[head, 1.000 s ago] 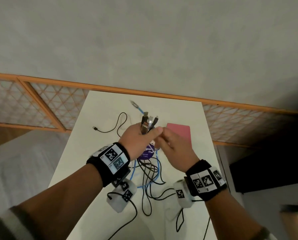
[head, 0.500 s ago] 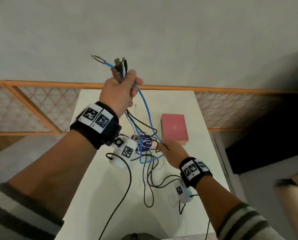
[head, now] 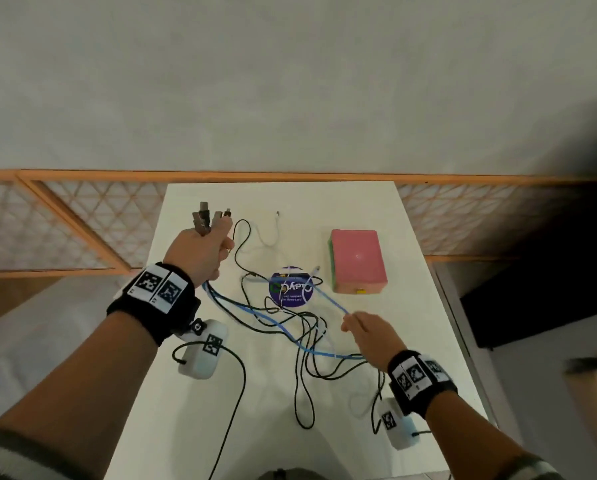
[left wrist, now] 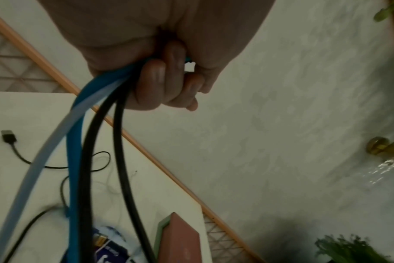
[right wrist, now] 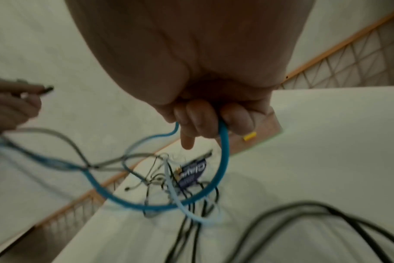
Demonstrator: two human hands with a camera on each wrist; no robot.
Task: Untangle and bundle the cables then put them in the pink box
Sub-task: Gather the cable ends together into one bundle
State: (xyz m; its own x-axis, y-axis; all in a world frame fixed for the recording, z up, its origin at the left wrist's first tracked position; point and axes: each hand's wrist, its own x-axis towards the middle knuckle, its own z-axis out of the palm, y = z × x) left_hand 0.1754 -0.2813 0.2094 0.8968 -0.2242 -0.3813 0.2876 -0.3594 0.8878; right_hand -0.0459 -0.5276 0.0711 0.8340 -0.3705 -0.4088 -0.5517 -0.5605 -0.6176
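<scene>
My left hand (head: 203,249) grips a bunch of cable ends (head: 208,218) over the table's far left, plugs sticking up out of the fist. In the left wrist view a blue, a pale and two black cables (left wrist: 85,142) hang from that fist (left wrist: 160,78). My right hand (head: 366,329) holds a loop of the blue cable (head: 328,299) near the table's right side; in the right wrist view its fingers (right wrist: 205,121) curl round the blue cable (right wrist: 224,160). The tangled cables (head: 300,327) sag between both hands. The closed pink box (head: 357,259) sits at the far right.
A round purple and blue sticker or disc (head: 291,287) lies under the tangle in the middle of the white table (head: 172,427). A white cable (head: 267,233) and a black one (head: 239,237) lie at the back. A wooden lattice rail (head: 82,216) runs behind the table.
My left hand has come down from high above the table to just over its far left part. My right hand has moved right and toward me, drawing out the blue cable.
</scene>
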